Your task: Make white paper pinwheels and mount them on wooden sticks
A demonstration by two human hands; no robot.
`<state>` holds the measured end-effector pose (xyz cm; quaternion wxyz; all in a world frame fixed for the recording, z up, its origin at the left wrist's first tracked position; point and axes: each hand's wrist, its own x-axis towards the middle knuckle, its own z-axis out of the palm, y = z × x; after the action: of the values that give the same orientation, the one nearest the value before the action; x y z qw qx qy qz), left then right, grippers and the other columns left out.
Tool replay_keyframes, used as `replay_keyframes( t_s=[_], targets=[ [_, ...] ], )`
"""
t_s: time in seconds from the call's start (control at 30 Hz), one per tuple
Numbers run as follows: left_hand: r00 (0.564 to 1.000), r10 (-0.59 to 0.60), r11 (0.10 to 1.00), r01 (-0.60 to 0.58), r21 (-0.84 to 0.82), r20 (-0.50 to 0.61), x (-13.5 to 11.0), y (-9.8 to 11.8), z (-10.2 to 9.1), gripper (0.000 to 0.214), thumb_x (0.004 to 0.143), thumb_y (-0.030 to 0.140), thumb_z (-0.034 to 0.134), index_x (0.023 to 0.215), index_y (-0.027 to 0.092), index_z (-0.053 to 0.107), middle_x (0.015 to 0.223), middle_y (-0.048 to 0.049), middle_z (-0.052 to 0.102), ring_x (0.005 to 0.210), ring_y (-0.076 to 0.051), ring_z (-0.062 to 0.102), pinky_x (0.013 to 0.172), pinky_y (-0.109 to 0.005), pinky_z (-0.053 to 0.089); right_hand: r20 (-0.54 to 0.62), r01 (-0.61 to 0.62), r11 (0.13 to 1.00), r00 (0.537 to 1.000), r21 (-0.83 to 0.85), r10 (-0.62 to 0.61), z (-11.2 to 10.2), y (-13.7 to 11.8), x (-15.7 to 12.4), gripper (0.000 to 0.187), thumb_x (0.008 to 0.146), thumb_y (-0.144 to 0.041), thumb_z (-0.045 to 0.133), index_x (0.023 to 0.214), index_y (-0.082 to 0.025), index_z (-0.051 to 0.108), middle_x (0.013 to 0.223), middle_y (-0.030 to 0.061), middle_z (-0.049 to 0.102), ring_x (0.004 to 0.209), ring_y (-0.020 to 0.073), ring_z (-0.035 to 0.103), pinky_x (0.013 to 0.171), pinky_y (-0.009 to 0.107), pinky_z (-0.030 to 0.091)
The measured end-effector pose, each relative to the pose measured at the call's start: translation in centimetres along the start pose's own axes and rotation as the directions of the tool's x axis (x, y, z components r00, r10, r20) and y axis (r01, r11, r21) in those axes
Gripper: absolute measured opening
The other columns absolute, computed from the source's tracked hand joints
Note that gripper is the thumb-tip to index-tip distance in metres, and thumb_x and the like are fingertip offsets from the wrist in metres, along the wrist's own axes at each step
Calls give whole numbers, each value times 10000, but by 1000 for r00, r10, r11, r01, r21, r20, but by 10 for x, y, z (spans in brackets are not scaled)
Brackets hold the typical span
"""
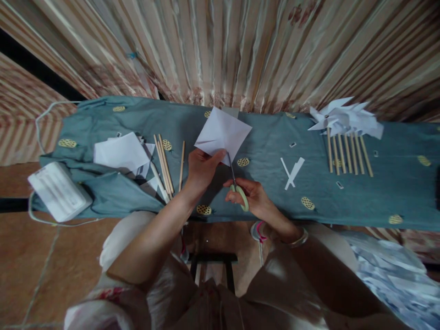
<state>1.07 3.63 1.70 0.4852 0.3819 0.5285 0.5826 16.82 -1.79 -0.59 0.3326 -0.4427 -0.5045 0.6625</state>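
Observation:
My left hand (201, 168) pinches the lower corner of a white square sheet of paper (223, 132), held up like a diamond above the table. My right hand (250, 197) grips scissors with green handles (239, 191). Their blades (231, 167) point up into the paper's bottom edge, right beside my left thumb. Both hands hover over the near middle of the blue-green cloth (268, 165) that covers the table.
Loose wooden sticks (164, 165) and a pile of white paper (120, 153) lie left. Finished paper pinwheels on sticks (347, 137) lie at the right. White paper strips (292, 173) sit in the middle. A white box (58, 190) sits at the left end. Striped curtain behind.

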Motion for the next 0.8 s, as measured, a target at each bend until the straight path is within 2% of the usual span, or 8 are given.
replay_keyframes(
  t_s=[0.4, 0.8],
  targets=[
    [1000, -3, 1000, 3, -14, 1, -1, -1, 0, 115, 663, 244, 766, 646, 171, 679, 607, 9, 666, 539, -104, 572, 523, -215, 458, -56, -35, 998, 998, 59, 38, 5, -5, 0, 427, 579, -504, 896, 842, -214, 725, 618, -37, 667, 533, 96, 561, 512, 223, 468],
    [1000, -4, 1000, 4, 3, 1, -1, 0, 0, 155, 673, 241, 768, 605, 171, 647, 579, 19, 624, 522, -106, 536, 506, -228, 425, -57, -67, 994, 996, 84, 72, 5, -4, 0, 421, 585, -506, 884, 838, -218, 709, 599, -44, 646, 549, 123, 615, 511, 240, 497]
  ],
)
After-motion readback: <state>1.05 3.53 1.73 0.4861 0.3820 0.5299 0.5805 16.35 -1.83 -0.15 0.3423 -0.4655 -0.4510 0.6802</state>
